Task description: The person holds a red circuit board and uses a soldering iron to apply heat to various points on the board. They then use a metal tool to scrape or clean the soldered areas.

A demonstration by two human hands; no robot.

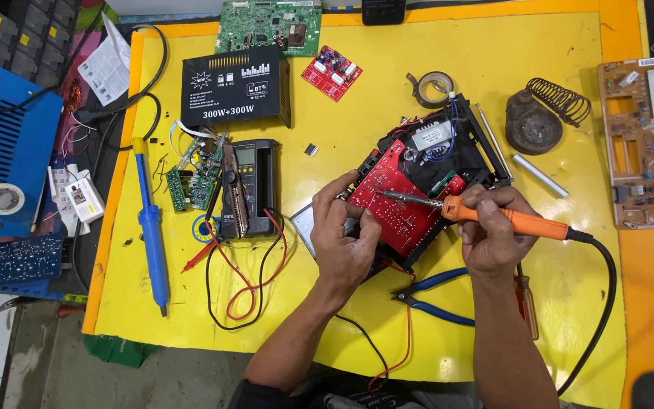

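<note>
An open black amplifier chassis lies on the yellow table, with a red circuit board tilted up at its near side. My right hand grips an orange-handled soldering iron; its metal tip rests on the red board near the top left. My left hand pinches the board's left edge with fingers closed on it. A transformer sits inside the chassis.
Blue-handled cutters lie below my hands. A multimeter with red and black leads, a blue desoldering pump, a black cover, a coil iron stand, a tape roll and loose boards surround them.
</note>
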